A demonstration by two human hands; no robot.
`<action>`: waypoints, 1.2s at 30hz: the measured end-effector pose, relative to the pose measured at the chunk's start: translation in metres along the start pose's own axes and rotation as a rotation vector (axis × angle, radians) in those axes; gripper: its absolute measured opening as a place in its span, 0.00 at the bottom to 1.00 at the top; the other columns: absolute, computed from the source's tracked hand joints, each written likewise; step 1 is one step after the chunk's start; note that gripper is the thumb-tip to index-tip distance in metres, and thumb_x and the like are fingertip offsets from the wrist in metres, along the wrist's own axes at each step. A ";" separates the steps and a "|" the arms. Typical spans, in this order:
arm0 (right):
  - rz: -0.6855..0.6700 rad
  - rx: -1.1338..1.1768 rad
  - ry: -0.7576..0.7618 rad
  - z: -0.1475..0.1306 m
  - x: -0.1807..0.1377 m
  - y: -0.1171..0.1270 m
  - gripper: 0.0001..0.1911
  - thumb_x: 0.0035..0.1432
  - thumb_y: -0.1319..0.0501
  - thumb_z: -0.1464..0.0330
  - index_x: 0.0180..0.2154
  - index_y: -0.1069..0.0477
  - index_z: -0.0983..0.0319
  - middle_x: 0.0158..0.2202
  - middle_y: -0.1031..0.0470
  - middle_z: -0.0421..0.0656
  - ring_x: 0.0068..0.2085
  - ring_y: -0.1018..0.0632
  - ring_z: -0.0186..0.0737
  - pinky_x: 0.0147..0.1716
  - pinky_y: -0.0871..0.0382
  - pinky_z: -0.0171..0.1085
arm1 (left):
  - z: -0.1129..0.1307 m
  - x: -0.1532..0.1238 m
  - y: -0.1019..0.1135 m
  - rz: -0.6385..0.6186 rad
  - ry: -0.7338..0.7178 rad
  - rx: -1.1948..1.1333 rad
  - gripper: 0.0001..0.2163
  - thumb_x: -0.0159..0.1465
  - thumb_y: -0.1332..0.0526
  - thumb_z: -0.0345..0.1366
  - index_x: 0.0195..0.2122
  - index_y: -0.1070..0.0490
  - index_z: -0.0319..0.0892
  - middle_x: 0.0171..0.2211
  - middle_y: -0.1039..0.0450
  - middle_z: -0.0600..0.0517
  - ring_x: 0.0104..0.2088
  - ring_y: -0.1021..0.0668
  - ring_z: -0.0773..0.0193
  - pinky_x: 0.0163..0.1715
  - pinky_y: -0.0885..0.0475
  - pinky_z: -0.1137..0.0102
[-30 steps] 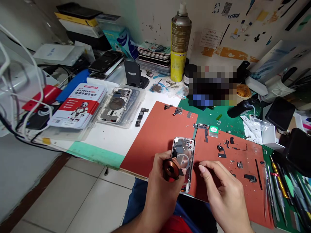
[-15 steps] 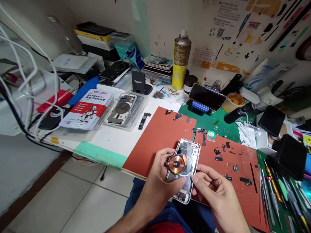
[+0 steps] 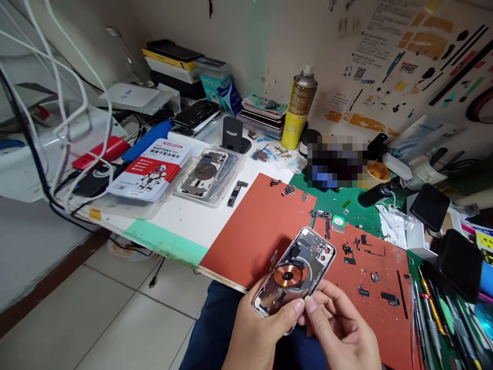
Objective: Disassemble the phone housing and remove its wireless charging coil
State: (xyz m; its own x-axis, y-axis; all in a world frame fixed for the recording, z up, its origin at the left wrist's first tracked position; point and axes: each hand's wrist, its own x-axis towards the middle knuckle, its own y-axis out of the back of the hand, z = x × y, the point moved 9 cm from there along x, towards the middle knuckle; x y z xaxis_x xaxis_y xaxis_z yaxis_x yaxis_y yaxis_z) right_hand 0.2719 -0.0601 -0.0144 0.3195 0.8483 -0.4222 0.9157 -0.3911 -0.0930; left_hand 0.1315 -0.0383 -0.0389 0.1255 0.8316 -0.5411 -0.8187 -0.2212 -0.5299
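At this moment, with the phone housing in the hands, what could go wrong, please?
The phone housing might slip from the left hand, perhaps onto the lap, since it sits partly over it. The copper coil could shift; I cannot tell whether it is fixed. The right hand might knock the small parts near it on the red mat.

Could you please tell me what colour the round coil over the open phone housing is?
The coil is copper-orange, best seen in the head view.
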 end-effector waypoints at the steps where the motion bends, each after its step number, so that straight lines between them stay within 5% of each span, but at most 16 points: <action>1: 0.029 0.011 0.001 0.003 -0.002 0.000 0.25 0.55 0.25 0.52 0.48 0.21 0.59 0.32 0.19 0.43 0.30 0.20 0.39 0.32 0.22 0.38 | 0.001 0.001 0.002 0.028 -0.011 -0.005 0.19 0.53 0.20 0.36 0.43 0.19 0.38 0.37 0.14 0.44 0.36 0.15 0.56 0.37 0.19 0.68; 9: 0.161 -0.095 0.087 0.012 -0.010 0.003 0.29 0.56 0.26 0.50 0.51 0.26 0.59 0.35 0.17 0.44 0.32 0.18 0.39 0.29 0.23 0.34 | 0.001 0.007 0.001 0.035 0.004 -0.056 0.20 0.53 0.20 0.36 0.45 0.20 0.36 0.41 0.13 0.41 0.41 0.14 0.54 0.40 0.19 0.68; 13: 0.291 -0.412 0.451 -0.035 -0.017 0.016 0.18 0.60 0.28 0.58 0.47 0.24 0.60 0.36 0.18 0.45 0.33 0.17 0.40 0.31 0.20 0.35 | 0.002 0.008 -0.001 0.018 -0.003 -0.067 0.19 0.55 0.21 0.35 0.46 0.20 0.37 0.43 0.13 0.41 0.45 0.13 0.51 0.46 0.19 0.65; 15: 0.176 -0.662 0.718 -0.065 -0.022 0.002 0.06 0.63 0.31 0.67 0.43 0.21 0.59 0.36 0.21 0.45 0.33 0.19 0.38 0.29 0.21 0.33 | 0.001 0.008 0.000 0.027 0.004 -0.046 0.18 0.56 0.21 0.36 0.46 0.20 0.37 0.43 0.13 0.40 0.45 0.13 0.50 0.46 0.18 0.65; 18: -0.080 -0.938 0.914 -0.084 -0.024 -0.022 0.08 0.67 0.37 0.73 0.46 0.22 0.60 0.35 0.25 0.43 0.31 0.20 0.33 0.28 0.23 0.28 | 0.000 0.007 0.002 0.032 -0.011 0.032 0.16 0.58 0.23 0.37 0.45 0.21 0.38 0.43 0.13 0.41 0.44 0.13 0.51 0.45 0.19 0.66; 24: -0.175 -1.125 0.915 -0.089 -0.020 -0.038 0.08 0.71 0.44 0.74 0.44 0.26 0.62 0.34 0.30 0.42 0.28 0.23 0.30 0.26 0.26 0.28 | -0.006 0.008 0.004 0.042 -0.007 0.153 0.15 0.58 0.24 0.38 0.43 0.22 0.39 0.41 0.13 0.43 0.40 0.12 0.52 0.42 0.17 0.67; 36: -0.153 -1.201 0.878 -0.085 -0.018 -0.043 0.11 0.72 0.47 0.73 0.37 0.30 0.59 0.31 0.31 0.40 0.25 0.24 0.32 0.21 0.30 0.28 | 0.007 0.006 0.001 0.094 -0.094 0.317 0.07 0.57 0.28 0.37 0.35 0.21 0.42 0.33 0.13 0.49 0.33 0.12 0.55 0.35 0.17 0.71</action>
State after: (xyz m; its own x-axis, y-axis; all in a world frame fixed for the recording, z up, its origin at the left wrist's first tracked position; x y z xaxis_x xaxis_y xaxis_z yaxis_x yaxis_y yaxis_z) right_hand 0.2477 -0.0286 0.0743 -0.1540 0.9620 0.2253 0.4628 -0.1312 0.8767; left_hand 0.1271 -0.0298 -0.0383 0.0014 0.8617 -0.5074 -0.9595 -0.1417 -0.2433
